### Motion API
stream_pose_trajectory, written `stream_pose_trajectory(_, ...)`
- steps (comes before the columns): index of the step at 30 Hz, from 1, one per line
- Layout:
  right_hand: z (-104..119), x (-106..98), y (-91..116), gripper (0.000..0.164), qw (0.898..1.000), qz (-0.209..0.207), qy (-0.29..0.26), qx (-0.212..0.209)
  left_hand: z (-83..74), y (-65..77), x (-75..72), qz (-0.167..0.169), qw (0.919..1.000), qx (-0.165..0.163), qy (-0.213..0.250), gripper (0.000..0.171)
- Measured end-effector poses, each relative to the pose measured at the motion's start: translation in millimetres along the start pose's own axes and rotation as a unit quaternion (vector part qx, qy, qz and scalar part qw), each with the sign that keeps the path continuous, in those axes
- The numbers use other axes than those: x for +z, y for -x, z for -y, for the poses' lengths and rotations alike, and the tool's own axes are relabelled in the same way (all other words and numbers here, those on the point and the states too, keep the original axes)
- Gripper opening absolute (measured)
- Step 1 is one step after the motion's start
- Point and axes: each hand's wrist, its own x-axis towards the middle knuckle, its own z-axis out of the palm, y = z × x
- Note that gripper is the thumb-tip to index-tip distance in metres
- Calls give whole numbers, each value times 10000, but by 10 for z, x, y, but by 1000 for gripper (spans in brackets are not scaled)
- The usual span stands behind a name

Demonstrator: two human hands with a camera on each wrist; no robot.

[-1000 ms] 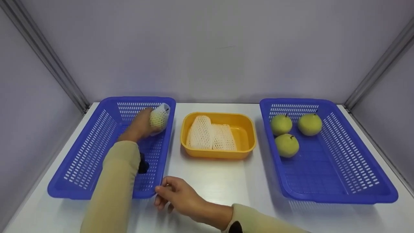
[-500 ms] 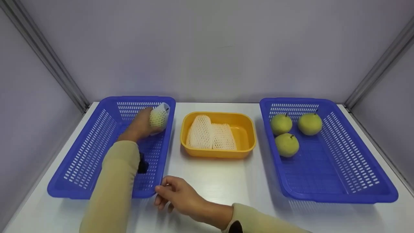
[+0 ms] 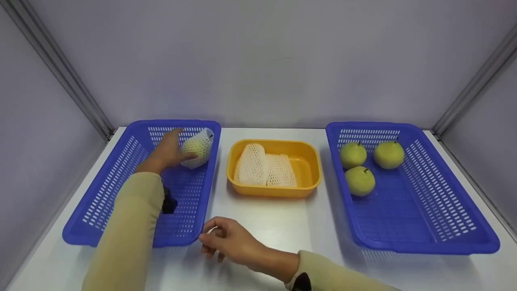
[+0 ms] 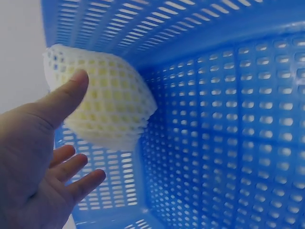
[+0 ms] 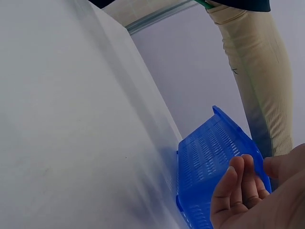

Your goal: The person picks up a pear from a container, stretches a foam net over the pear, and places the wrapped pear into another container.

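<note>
In the far right corner of the left blue basket lies a pear in a white foam net. My left hand is beside it with thumb and fingers spread; in the left wrist view the thumb passes in front of the netted pear, and the fingers are apart from it. Near the basket's front right corner, my right hand hangs loosely curled and holds nothing. The right wrist view shows those relaxed fingers in front of the basket's wall.
A yellow tub in the middle holds white foam nets. At the right stands another blue basket with three bare pears, one of them a front pear. Grey walls enclose the white table at the back and sides.
My left hand has let go of the netted pear and drawn back to the left, its fingers spreading. The pear stays in the basket's corner. The right hand is almost unmoved.
</note>
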Motion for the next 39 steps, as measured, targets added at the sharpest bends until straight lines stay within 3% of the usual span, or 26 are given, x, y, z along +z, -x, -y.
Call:
stream_pose_trajectory(8, 137, -265, 99, 12, 9992, 47, 342, -194, -20, 139, -313, -382, 9985, 363, -133, 85)
stream_pose_trajectory(20, 425, -690, 356, 17, 9949, 100, 724, -701, -194, 442, -571, -730, 9923, 1002, -48, 54)
stream_pose_trajectory(28, 668, -1061, 569, 15, 9881, -5, 1087, -1086, -386, 642, -598, -777, 9897, 1203, -50, 45)
stream_pose_trajectory(39, 992, -1576, 875, 12, 9810, -420, 1124, -1524, -787, 817, -388, -237, 9947, 991, 117, 41)
